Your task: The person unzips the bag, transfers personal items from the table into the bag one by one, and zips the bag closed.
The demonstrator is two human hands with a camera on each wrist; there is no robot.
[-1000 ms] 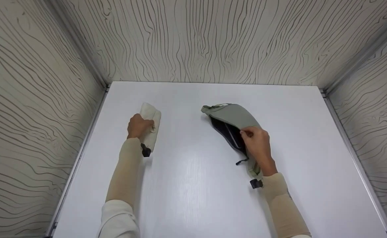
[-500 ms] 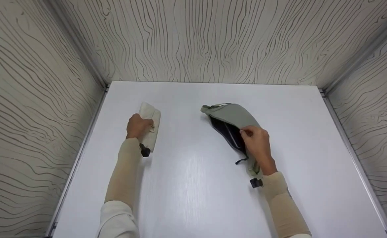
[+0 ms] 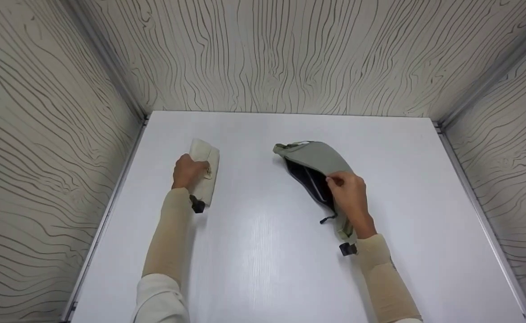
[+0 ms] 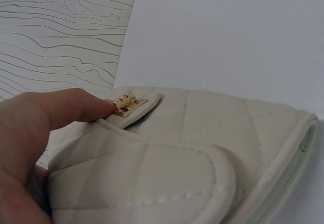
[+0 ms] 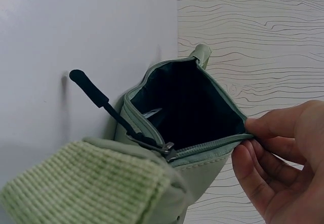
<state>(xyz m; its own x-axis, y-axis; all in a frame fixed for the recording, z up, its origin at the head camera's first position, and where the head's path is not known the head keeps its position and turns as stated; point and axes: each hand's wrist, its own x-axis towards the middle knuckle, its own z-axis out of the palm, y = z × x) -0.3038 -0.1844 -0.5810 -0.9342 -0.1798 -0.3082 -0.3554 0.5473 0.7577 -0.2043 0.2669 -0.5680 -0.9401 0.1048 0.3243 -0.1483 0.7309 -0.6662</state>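
At the left of the table, my left hand (image 3: 187,172) grips a cream quilted wallet (image 3: 203,179), thumb beside its gold clasp (image 4: 127,103). The wallet's stitched flap and layered edge show in the left wrist view. On the right, a grey-green zippered bag (image 3: 323,154) lies on the table with its mouth wide apart. My right hand (image 3: 352,190) pinches the bag's upper rim between thumb and fingers. The dark lining (image 5: 187,102) shows, with a small pale item or tag inside that I cannot make out. A black zip pull (image 5: 91,88) hangs at the near end.
The white table (image 3: 254,251) is enclosed by wood-grain panels (image 3: 263,54) at the back and both sides. A green checked strap piece (image 5: 91,183) sits at the bag's near end. A small black device (image 3: 348,249) is on my right wrist.
The wallet turns very slightly in my left hand. My right hand and the bag stay where they were.
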